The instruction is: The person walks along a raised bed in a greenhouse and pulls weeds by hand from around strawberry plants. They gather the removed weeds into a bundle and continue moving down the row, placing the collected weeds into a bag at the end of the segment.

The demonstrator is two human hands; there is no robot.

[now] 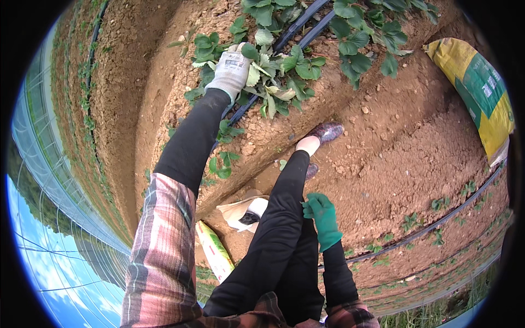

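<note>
My left hand (231, 71), in a pale knit glove, reaches among the leaves of a strawberry plant (305, 67) on a raised soil bed. Its fingertips are partly covered by foliage, so any grip there is hidden. Some leaves beside the hand are pale and curled, including a withered one (281, 92). Two dark irrigation tubes (305, 24) run along the bed, passing under the plants. My right hand (322, 215) wears a green glove and hangs beside my knee, its fingers bent. Whether anything small sits in those fingers is unclear.
A yellow-and-green sack (482, 96) lies on the soil at right. My shoe (326, 133) rests in the furrow beside the bed. Near my legs are a white-and-green sack (215, 252) and a pale bag (236, 215). Another tube (430, 235) runs past small seedlings at lower right.
</note>
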